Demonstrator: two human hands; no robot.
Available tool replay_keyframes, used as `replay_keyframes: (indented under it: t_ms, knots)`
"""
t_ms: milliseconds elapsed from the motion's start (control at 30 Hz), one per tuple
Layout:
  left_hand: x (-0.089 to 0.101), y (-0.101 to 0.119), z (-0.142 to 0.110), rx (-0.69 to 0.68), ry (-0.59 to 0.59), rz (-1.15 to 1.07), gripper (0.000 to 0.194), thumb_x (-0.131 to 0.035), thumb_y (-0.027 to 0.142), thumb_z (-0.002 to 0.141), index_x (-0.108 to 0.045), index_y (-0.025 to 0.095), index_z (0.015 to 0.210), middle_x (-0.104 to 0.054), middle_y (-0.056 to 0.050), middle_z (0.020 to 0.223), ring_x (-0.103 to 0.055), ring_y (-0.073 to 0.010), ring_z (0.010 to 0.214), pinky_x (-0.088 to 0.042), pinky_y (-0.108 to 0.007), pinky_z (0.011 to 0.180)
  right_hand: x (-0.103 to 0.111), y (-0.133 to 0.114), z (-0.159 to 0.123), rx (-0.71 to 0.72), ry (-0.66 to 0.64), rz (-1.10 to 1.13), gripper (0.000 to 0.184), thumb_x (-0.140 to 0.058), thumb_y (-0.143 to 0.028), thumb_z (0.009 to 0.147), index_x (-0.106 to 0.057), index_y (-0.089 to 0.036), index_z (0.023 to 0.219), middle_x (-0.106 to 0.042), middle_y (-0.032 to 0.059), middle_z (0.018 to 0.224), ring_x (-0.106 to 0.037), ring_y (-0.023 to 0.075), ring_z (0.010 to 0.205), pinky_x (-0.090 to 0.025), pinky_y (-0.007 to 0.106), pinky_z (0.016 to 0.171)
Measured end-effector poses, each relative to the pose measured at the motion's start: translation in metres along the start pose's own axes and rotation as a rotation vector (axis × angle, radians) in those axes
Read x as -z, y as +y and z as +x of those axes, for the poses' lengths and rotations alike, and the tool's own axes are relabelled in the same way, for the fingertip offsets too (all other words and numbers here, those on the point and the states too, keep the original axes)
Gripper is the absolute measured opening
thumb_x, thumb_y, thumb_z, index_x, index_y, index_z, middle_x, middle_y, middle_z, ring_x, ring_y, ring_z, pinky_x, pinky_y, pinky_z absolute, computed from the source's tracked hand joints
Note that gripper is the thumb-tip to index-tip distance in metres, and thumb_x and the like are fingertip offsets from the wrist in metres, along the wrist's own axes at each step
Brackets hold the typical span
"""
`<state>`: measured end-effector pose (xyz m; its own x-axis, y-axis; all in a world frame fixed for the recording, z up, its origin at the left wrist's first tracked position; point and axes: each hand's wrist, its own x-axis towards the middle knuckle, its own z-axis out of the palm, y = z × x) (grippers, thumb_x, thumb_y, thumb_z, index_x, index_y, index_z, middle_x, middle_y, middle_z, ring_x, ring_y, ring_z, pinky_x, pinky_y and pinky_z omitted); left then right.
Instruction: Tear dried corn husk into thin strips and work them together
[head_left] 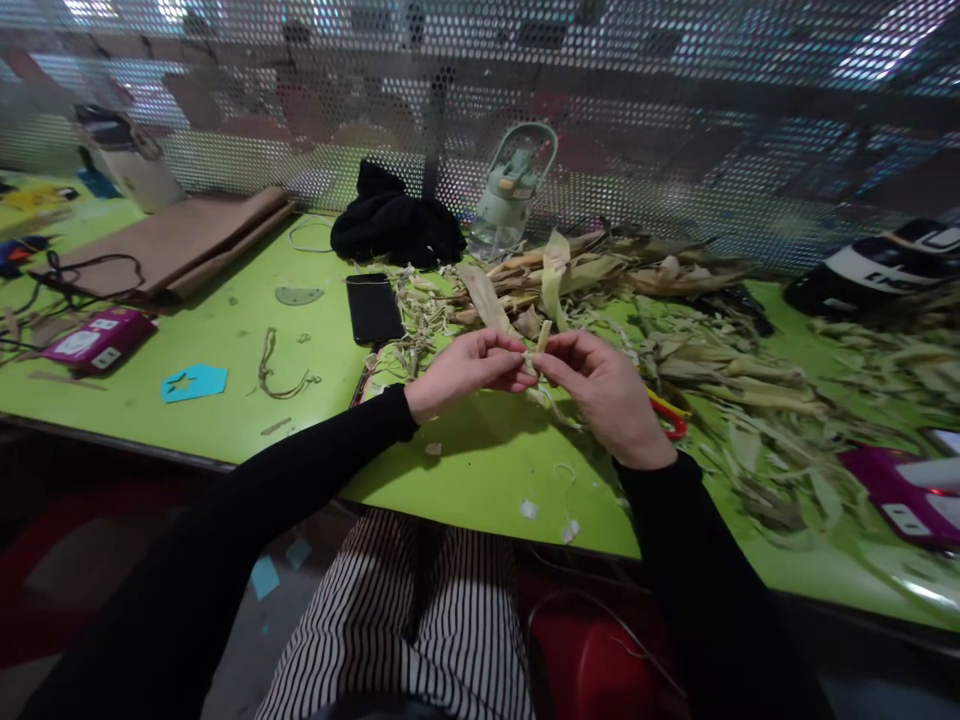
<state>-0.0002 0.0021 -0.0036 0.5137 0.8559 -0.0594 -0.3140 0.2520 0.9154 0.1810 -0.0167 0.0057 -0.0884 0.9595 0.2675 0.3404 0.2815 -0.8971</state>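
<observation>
I see my left hand [466,372] and right hand [606,395] meeting above the green worktop [480,470], fingers [517,352] of both pressed together, pinching a pale husk strip [541,338] that stands up between the fingertips. Just beyond the fingers lies a heap of dried husks [637,275]; a black phone [373,307] lies left of them, red-handled scissors [670,415] under my right hand.

On my green table [225,330] lay a black phone [373,307], a blue paper shape [194,381] and a pink box [97,337]. A pale green bottle [512,190] stood beside black cloth [396,227] (both near the mesh wall [675,120]).
</observation>
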Motion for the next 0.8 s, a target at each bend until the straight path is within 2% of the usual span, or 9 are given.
replay_keyframes:
  t_ms: [100,233,433,633,800]
  knots:
    - [0.0,0.001,0.0,0.008,0.006,-0.037,0.008,-0.058,0.009,0.096,-0.054,0.011,0.089,-0.072,-0.003,0.075,-0.071,-0.008,0.07,-0.059,-0.029,0.084,0.0,0.001,0.0,-0.025,0.025,0.034,0.023,-0.079,-0.04,0.078,-0.067,-0.021,0.085,-0.065,-0.0005,0.076,-0.059,0.0132,0.068,-0.051,0.029,0.067]
    - [-0.002,0.001,0.0,-0.009,0.039,-0.067,0.011,-0.056,0.008,0.097,-0.053,0.012,0.087,-0.07,-0.001,0.073,-0.071,-0.0084,0.07,-0.058,-0.031,0.086,0.0,0.008,0.001,-0.001,0.012,0.09,0.021,-0.075,-0.04,0.083,-0.073,-0.022,0.095,-0.072,0.0017,0.088,-0.065,0.0158,0.079,-0.056,0.033,0.078]
    - [-0.005,0.002,-0.004,-0.038,-0.004,-0.098,0.013,-0.051,0.011,0.1,-0.049,0.014,0.087,-0.072,-0.005,0.081,-0.073,-0.0114,0.076,-0.056,-0.04,0.099,0.001,0.015,0.0,0.053,0.045,0.169,0.023,-0.07,-0.034,0.088,-0.073,-0.026,0.109,-0.073,0.0026,0.106,-0.067,0.0176,0.098,-0.055,0.035,0.092]
    - [-0.004,0.002,-0.004,-0.034,0.034,-0.101,0.015,-0.046,0.013,0.101,-0.045,0.017,0.086,-0.073,-0.006,0.08,-0.073,-0.0126,0.074,-0.058,-0.038,0.093,-0.001,0.009,0.0,0.052,0.02,0.175,0.022,-0.067,-0.032,0.089,-0.072,-0.024,0.109,-0.073,0.0039,0.11,-0.067,0.0183,0.099,-0.054,0.036,0.095]
    - [-0.003,-0.001,-0.003,-0.04,0.027,0.012,0.014,-0.053,0.016,0.097,-0.045,0.017,0.086,-0.069,-0.001,0.076,-0.071,-0.0098,0.071,-0.058,-0.035,0.09,0.0,0.005,0.0,0.033,-0.027,0.009,0.018,-0.066,-0.034,0.089,-0.074,-0.023,0.101,-0.074,0.0037,0.099,-0.067,0.0191,0.09,-0.054,0.036,0.088]
